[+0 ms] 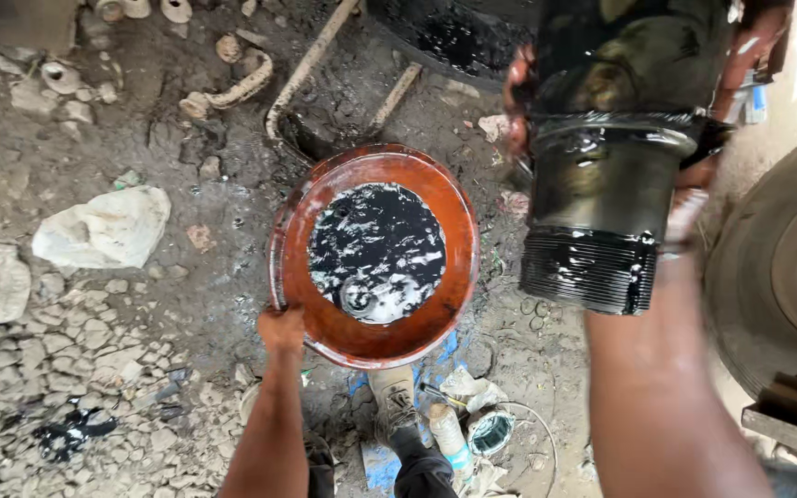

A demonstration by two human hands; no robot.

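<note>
Two hands busy. Left hand (281, 329) grips near rim of orange-brown basin (458, 242), fingers closed on edge. Basin sits on dirt ground (186, 304), holds black oily liquid (375, 242). Right hand (694, 198) raised right of basin, clamped on black oil-wet ribbed cylinder part (601, 212), held upright above ground. White rag (103, 229) lies left of basin. Small bottle (449, 433) and round tin (490, 430) just below basin, near shoe (397, 398).

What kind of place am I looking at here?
Likely an outdoor vehicle repair yard: a basin of black oil, an oil-coated finned engine cylinder, and dirt ground strewn with scrap.
</note>
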